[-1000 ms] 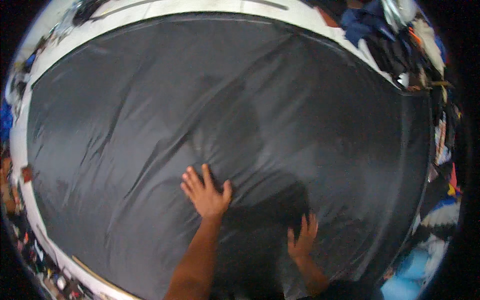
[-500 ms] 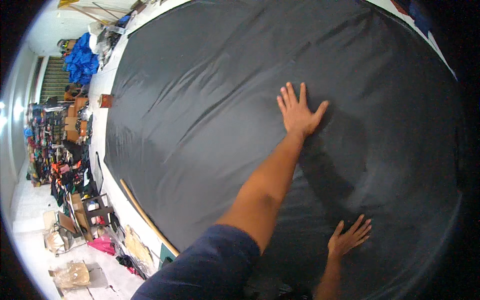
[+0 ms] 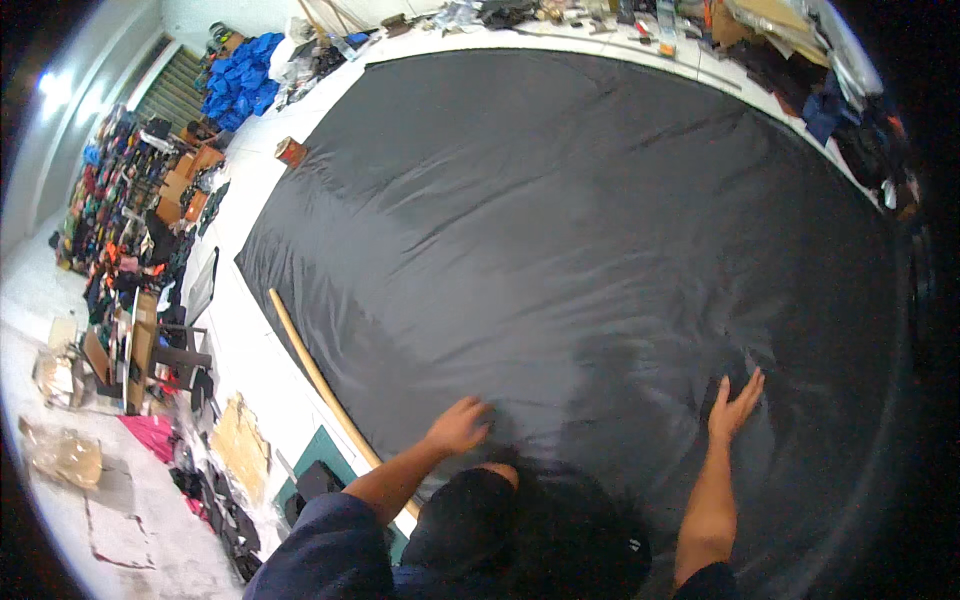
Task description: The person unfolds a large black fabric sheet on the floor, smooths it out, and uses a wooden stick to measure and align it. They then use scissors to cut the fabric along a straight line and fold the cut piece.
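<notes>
Head view: a large sheet of black fabric (image 3: pixel 560 230) covers a white table (image 3: pixel 245 330) and spreads up and away from both hands. Its long axis seems to run from the near left edge toward the far right, though the fisheye bend makes that uncertain. The left hand (image 3: pixel 458 425) rests on the near part of the cloth with fingers curled; whether it pinches any fabric I cannot tell. The right hand (image 3: pixel 735 405) lies flat on the cloth, fingers spread, gripping nothing. A wooden stick (image 3: pixel 320 385) lies along the fabric's left edge, nearer the left hand.
</notes>
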Demonstrator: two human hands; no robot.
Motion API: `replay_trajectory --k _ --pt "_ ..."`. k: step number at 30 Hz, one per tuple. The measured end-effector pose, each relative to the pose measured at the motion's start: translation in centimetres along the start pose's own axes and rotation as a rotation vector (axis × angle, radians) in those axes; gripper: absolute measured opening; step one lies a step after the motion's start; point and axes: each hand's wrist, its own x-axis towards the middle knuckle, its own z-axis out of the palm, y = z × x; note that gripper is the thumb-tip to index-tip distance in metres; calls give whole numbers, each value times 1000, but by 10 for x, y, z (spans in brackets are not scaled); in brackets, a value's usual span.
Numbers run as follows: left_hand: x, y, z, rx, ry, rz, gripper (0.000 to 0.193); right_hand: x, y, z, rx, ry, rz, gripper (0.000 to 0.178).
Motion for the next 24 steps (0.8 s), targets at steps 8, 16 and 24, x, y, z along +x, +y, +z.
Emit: replay_trajectory --k 8,16,24 --pt "-451 -110 50 -108 469 -1293 41 -257 39 -197 -100 -326 -97 39" --pt "-402 -84 114 -416 626 -945 33 -513 142 -282 220 -196 490 38" --pt "-279 -55 112 -305 450 -237 39 -515 81 -277 -156 -325 511 39"
